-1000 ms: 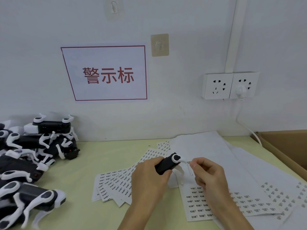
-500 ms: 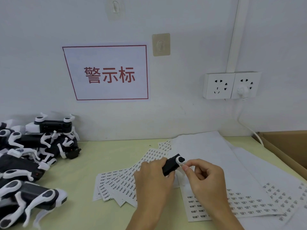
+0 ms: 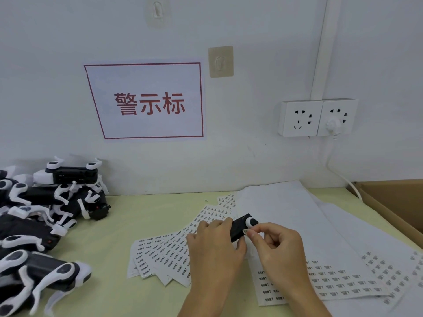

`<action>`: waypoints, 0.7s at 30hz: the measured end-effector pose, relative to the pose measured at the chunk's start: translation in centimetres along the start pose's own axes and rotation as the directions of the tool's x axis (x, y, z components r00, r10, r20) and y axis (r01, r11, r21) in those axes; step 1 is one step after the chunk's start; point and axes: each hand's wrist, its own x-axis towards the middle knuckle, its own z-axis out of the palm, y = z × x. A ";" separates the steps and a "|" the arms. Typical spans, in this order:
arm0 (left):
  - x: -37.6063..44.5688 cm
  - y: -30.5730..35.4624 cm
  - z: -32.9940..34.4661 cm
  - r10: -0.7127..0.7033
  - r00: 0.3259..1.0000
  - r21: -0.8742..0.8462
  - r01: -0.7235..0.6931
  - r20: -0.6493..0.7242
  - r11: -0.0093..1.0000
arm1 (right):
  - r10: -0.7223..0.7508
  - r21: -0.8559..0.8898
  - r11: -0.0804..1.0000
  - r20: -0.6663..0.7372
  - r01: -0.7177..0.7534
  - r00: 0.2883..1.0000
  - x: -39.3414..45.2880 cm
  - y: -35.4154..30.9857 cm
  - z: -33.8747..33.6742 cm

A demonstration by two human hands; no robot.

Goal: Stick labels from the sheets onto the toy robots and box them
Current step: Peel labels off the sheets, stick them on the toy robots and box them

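My left hand (image 3: 215,243) grips a black and white toy robot (image 3: 241,226) above the table, its white end pointing up and to the right. My right hand (image 3: 274,245) pinches a small white label (image 3: 245,231) between thumb and forefinger and holds it against the robot's black side. Fanned label sheets (image 3: 164,250) lie under my left hand. Further sheets (image 3: 332,284), partly used, lie under and to the right of my right hand.
A pile of black and white toy robots (image 3: 45,216) fills the table's left side. An open cardboard box (image 3: 393,202) stands at the right edge. On the wall are a red-framed sign (image 3: 148,101) and sockets (image 3: 318,116) with a white cable.
My right hand has moved left with the label from beside the robot's legs to its black side. My left hand has turned the robot slightly and lowered it.
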 end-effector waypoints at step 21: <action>-0.2 0.3 0.2 -0.008 1.000 0.010 0.008 0.004 1.000 | 0.034 0.068 0.997 0.025 -0.036 0.999 0.2 0.4 -0.3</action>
